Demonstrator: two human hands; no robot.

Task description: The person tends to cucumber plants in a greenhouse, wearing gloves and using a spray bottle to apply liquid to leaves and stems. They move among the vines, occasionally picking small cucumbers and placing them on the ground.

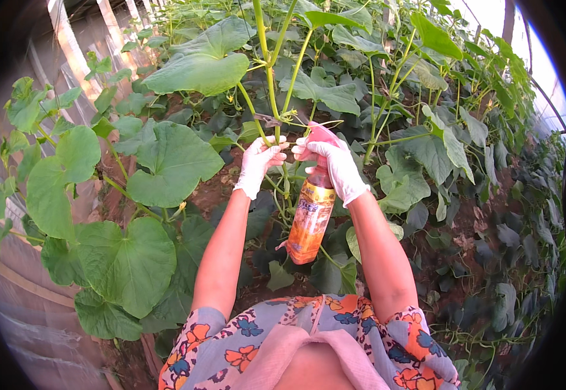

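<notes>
In front of me, a cucumber vine stem (269, 78) rises nearly upright, with a dark clip (266, 120) on it. My left hand (257, 165), in a white glove, pinches the vine just below this clip. My right hand (335, 163), gloved too, grips a spray bottle by its pink trigger head (323, 135). The bottle body (309, 222) hangs down tilted, with an orange and yellow printed label and reddish contents. Both sets of fingertips are close together at the stem. Thin tendrils (290, 117) spread right above them; the exact pinched part is partly hidden by my fingers.
Large cucumber leaves (178, 163) crowd the left, with a yellow flower (181, 207) among them. More trellised vines (400, 83) stand ahead and to the right over brown soil (478, 214). A plastic-covered wall (44, 312) runs along the left.
</notes>
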